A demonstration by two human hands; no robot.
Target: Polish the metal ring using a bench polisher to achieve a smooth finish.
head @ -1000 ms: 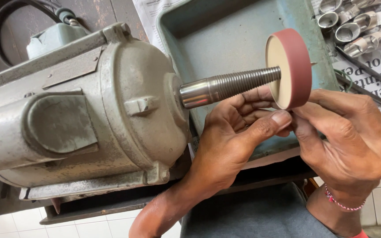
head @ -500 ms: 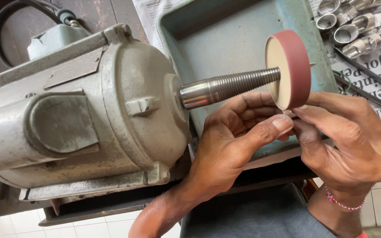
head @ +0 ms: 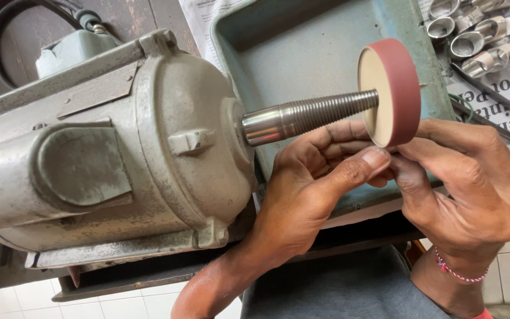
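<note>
A grey-green electric motor (head: 119, 153) lies on its side with a threaded steel spindle (head: 314, 115) pointing right. A disc wheel (head: 394, 91) with a red rim and a cream face sits on the spindle's end. My left hand (head: 320, 183) comes up from below, its thumb tip against the wheel's lower edge. My right hand (head: 473, 189) meets it from the right, fingers curled and pressed to the left fingertips just under the wheel. Whatever sits between the fingertips is hidden.
A blue-green metal tray (head: 302, 47) lies behind the spindle and wheel. Several shiny metal ring-shaped pieces (head: 479, 35) are heaped on newspaper at the top right, beside a dark metal tool (head: 497, 112). A black cable (head: 7, 29) loops behind the motor. White floor tiles show below.
</note>
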